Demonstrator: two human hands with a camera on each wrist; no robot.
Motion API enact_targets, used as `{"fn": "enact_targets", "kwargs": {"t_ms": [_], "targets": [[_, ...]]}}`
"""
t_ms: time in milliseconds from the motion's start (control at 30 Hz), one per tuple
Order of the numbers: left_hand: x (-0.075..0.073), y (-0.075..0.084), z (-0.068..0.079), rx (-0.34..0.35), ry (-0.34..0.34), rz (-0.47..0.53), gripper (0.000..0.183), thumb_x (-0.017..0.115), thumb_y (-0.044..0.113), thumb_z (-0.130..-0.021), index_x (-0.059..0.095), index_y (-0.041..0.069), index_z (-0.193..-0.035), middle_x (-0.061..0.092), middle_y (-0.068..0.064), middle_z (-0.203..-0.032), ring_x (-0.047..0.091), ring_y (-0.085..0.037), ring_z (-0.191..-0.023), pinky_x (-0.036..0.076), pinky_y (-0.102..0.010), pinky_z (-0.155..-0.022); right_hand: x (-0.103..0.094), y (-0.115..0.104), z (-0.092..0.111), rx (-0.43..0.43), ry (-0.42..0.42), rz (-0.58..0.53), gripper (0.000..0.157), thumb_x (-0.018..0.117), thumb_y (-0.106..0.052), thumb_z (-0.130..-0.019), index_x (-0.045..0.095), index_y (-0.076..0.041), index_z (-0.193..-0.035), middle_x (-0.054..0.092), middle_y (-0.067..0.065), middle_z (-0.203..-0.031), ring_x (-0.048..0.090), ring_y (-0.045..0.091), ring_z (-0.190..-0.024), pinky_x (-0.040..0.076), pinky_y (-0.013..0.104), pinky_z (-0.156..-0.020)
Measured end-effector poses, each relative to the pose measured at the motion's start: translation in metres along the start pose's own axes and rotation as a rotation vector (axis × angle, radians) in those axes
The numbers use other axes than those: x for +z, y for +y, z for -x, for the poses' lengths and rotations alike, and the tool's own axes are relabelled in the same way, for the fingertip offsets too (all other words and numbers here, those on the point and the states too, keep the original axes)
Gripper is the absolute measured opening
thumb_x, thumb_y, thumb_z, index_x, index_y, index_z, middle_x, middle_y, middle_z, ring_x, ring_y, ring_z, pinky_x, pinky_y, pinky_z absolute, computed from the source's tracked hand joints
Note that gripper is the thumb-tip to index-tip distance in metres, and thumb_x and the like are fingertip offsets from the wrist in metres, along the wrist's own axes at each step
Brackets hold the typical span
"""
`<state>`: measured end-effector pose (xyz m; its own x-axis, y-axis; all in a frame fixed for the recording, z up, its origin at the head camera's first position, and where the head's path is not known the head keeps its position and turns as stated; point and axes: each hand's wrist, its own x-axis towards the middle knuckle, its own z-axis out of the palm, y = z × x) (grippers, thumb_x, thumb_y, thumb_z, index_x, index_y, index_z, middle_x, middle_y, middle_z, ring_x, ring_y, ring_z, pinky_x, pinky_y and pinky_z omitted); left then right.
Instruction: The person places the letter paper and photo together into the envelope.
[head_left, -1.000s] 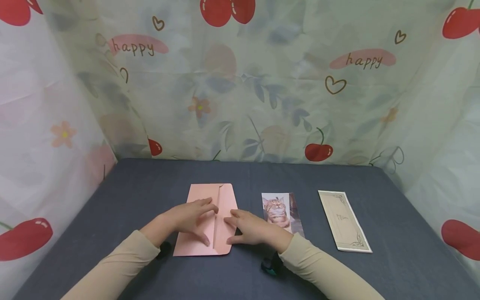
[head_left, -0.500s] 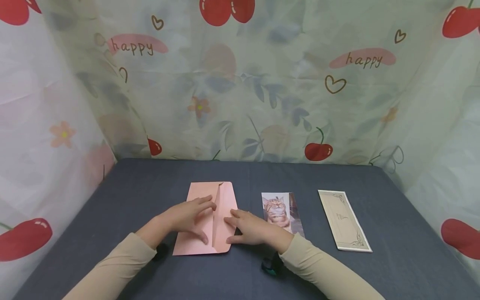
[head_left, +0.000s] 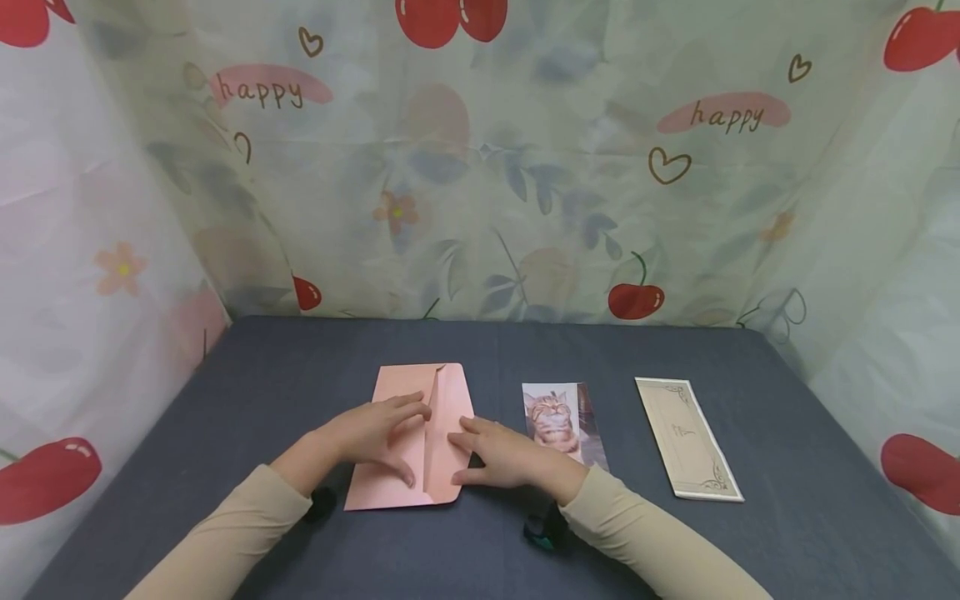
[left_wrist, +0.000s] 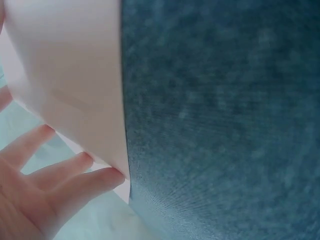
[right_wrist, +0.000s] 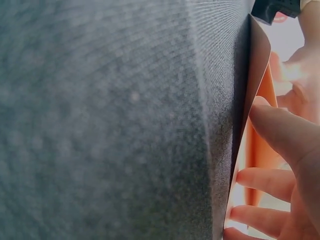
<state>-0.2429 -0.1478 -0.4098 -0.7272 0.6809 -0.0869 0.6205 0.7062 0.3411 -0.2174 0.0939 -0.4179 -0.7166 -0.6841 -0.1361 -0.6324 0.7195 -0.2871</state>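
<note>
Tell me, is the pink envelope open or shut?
The pink envelope is open: in the head view its flap lies spread to the right, with a narrow gap showing beside it.

Dark blue-grey table (head_left: 315,367) | pink envelope (head_left: 408,442): lying on it, flap side up | cat picture (head_left: 553,421): right of envelope, partly hidden | cream card (head_left: 690,437), ornate border: farther right of envelope

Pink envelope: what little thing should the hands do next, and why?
Maybe the left hand should gently open the mouth of the pink envelope a bit wider. Only a narrow gap shows there, while the flap lies spread toward the right hand, whose fingers are at its outer edge and could hold it steady.
</note>
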Motion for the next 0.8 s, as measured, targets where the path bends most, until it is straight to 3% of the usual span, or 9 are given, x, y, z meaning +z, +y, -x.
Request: {"fn": "enact_targets", "kwargs": {"t_ms": [467, 800], "targets": [[0.001, 0.0, -0.001, 0.014, 0.008, -0.018, 0.082, 0.074, 0.064, -0.06, 0.049, 0.021, -0.124, 0.037, -0.015, -0.148, 0.043, -0.035, -0.132, 0.042, -0.051, -0.1, -0.005, -0.001, 0.002, -0.018, 0.089, -0.014, 0.055, 0.064, -0.04, -0.086, 0.053, -0.009, -0.13, 0.048, 0.019, -0.139, 0.045, 0.033, -0.13, 0.037, 0.046, -0.105], [0.001, 0.002, -0.003, -0.018, -0.015, -0.005, 0.082, 0.075, 0.065, -0.058, 0.049, 0.022, -0.123, 0.036, -0.014, -0.149, 0.042, -0.034, -0.132, 0.042, -0.051, -0.099, -0.01, 0.009, 0.009, -0.076, 0.278, -0.111, 0.042, 0.064, -0.028, -0.088, 0.058, -0.004, -0.122, 0.059, 0.013, -0.122, 0.057, 0.026, -0.114, 0.045, 0.04, -0.097]]}}
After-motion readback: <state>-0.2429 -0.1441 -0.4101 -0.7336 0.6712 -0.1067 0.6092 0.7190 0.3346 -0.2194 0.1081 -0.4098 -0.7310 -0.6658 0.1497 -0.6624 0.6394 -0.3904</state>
